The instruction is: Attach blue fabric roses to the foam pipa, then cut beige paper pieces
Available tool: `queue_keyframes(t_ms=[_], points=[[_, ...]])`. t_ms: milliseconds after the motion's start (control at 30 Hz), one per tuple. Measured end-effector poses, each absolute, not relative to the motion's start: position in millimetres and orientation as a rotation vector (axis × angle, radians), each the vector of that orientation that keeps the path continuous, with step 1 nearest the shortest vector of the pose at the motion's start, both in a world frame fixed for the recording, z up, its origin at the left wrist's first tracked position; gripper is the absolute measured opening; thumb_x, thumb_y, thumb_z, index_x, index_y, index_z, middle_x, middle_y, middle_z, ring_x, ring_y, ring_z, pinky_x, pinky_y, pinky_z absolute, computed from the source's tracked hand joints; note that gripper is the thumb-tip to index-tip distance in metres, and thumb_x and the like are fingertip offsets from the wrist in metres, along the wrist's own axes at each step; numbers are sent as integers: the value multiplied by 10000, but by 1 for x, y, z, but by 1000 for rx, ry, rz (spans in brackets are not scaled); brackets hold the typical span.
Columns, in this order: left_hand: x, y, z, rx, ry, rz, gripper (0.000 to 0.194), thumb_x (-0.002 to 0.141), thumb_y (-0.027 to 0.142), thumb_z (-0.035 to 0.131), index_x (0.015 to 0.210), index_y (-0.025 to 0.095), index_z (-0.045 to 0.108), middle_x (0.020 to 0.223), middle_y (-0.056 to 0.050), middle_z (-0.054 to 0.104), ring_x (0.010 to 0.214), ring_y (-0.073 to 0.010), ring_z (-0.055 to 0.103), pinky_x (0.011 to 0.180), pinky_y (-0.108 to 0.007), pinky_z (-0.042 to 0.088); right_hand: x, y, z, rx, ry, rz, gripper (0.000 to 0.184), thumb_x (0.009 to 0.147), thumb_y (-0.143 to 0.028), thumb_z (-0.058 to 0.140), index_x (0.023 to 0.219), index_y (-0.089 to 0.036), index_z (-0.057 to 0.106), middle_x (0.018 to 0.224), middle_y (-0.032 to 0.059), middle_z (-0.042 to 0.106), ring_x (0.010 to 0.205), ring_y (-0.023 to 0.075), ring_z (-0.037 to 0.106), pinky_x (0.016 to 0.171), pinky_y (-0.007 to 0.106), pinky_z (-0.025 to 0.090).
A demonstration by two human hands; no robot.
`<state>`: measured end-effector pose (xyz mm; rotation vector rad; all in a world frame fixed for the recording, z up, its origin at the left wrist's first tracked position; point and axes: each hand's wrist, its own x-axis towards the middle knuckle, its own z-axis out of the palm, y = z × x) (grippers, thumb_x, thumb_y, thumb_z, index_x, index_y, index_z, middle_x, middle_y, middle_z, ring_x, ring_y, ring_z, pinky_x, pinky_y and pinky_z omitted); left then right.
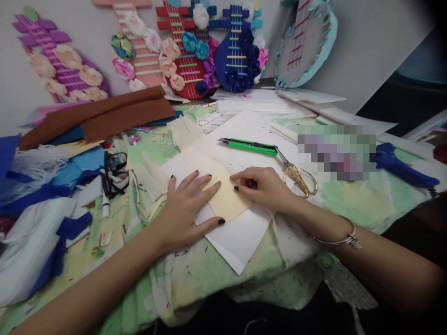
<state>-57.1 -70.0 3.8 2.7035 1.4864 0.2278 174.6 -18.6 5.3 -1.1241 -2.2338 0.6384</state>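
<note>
My left hand (185,204) lies flat with fingers spread on a cream sheet of paper or foam (226,197), holding it down on a white sheet (240,237). My right hand (261,186) rests on the cream sheet's right edge with its fingers curled and pressed together; what they pinch, if anything, is hidden. A silver bracelet (344,239) circles my right wrist.
A green utility knife (249,145) and gold-handled scissors (298,177) lie just beyond my right hand. Black glasses (113,172) sit to the left. Brown felt (101,116), blue felt scraps (35,190) and paper stacks (265,104) crowd the table. Decorated foam guitars (185,46) lean against the wall.
</note>
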Motion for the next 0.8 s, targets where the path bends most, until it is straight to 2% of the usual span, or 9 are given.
queue_keyframes(t_ms=[600,733,800], points=[[-55,-71,6,2702,1478,221,657,842,602,431,1409,288,323,1471,-107,357,1372,-381,214,1009,-710,155,174,-18,4,-1144,-2224,675,235,766,-184,603,974,-179,713,689,-5,619,616,99,504,612,240,372],[-50,-72,10,2798,1367,204,624,866,480,426,1412,205,305,1467,-117,368,1391,-358,180,1050,-687,91,174,-18,4,-1137,-2225,681,239,766,-178,601,975,-171,716,686,-2,617,613,98,505,609,237,370],[-46,-72,13,2856,1291,190,625,857,418,430,1400,134,308,1454,-154,378,1384,-338,214,1084,-643,63,173,-18,5,-1144,-2227,678,245,759,-165,602,975,-160,717,688,3,619,614,99,508,610,238,371]])
